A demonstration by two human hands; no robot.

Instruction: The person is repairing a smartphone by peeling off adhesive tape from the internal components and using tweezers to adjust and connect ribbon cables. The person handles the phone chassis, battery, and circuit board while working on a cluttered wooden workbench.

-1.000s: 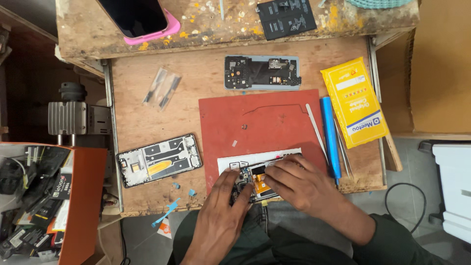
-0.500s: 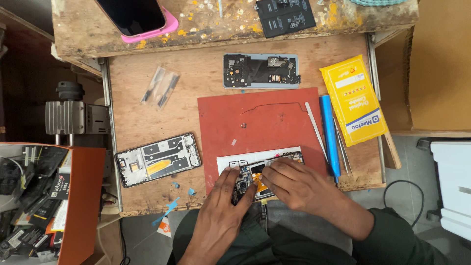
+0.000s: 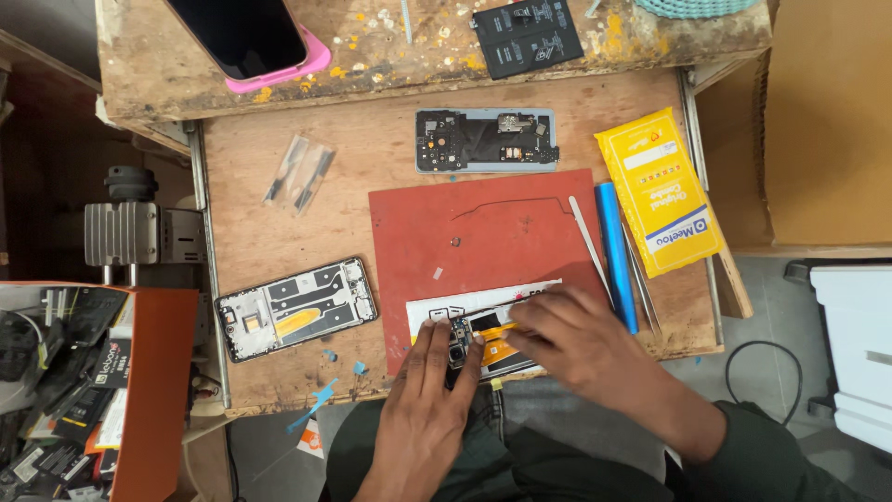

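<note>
On the wooden pull-out board (image 3: 279, 214), a red work mat (image 3: 483, 232) lies toward the right half, and both hands meet at its near edge over an opened phone (image 3: 492, 335) with a white frame and an orange flex strip showing. The left hand (image 3: 437, 390) lies flat with its fingers spread, the fingertips pressing down on the dark camera end of the phone rather than closed round it. The right hand (image 3: 576, 344) comes in from the near right corner, its fingers curled over the phone's right part; whether it pinches a tool or a part cannot be told. Just beside the mat's right edge lie a blue pen-like tool (image 3: 615, 256) and thin metal tweezers (image 3: 587, 242), with a yellow packet (image 3: 662, 191) at the right edge. A stripped phone chassis (image 3: 297, 309) rests near the left edge, a second opened phone body (image 3: 486, 139) at the far edge, and a clear sachet (image 3: 299, 175) toward the far left corner.
</note>
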